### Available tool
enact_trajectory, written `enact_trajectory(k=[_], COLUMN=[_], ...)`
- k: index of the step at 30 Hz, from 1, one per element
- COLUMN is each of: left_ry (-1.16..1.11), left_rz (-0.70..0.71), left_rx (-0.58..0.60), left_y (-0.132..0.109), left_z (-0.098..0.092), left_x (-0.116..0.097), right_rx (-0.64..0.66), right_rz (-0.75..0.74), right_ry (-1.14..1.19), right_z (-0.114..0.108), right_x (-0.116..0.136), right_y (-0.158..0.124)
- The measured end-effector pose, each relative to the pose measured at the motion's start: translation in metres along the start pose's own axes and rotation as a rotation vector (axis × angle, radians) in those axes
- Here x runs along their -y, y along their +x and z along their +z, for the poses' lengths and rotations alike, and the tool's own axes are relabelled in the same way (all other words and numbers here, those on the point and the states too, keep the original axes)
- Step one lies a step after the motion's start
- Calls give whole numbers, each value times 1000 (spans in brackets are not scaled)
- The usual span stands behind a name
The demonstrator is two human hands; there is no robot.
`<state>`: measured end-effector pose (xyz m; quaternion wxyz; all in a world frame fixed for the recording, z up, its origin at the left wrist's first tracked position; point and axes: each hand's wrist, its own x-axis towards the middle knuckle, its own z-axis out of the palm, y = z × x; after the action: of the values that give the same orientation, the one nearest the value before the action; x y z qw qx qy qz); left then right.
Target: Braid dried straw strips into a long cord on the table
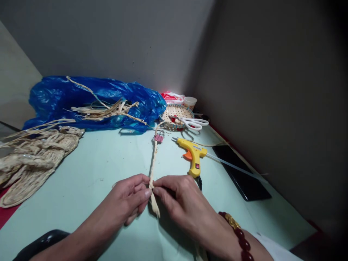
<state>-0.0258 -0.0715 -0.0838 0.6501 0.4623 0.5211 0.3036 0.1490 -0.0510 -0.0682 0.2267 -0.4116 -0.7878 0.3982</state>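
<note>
A pale braid of dried plant fibre [154,159] runs toward me down the middle of the table. Its far end is gripped by a pink binder clip [159,137]. At the near end my left hand [130,199] pinches the braid between thumb and fingers. From the other side, my right hand [179,199] pinches the same spot with thumb and forefinger. Loose flat strands [155,208] hang out below the fingertips. A beaded bracelet [240,235] circles my right wrist.
A yellow glue gun [194,154] with a long glue stick lies right of the braid, beside a black phone-like slab [244,177]. White-handled scissors [194,123] rest on a woven basket [174,110]. Fibre strips [106,110] lie on a blue plastic bag [51,98]; woven soles [35,163] sit left.
</note>
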Motion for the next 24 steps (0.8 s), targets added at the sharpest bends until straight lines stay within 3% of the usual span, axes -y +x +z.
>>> enact_trajectory(k=[4,13,20,24], left_ry=[103,229,10,38], left_rz=[-11,42,25,62], left_rx=[-87,-176,-83,-51], left_y=[1,-2,1,-2], left_z=[1,8,1,-3], left_x=[-3,-7,0,-3], right_rx=[-69,-104,-314,-366], right_rz=[-36,-100,-623,-694], right_ry=[-237,-259,-744,-865], right_z=[2,12,29,33], right_x=[3,5,-1,-1], right_y=[-6,-11,-13,-13])
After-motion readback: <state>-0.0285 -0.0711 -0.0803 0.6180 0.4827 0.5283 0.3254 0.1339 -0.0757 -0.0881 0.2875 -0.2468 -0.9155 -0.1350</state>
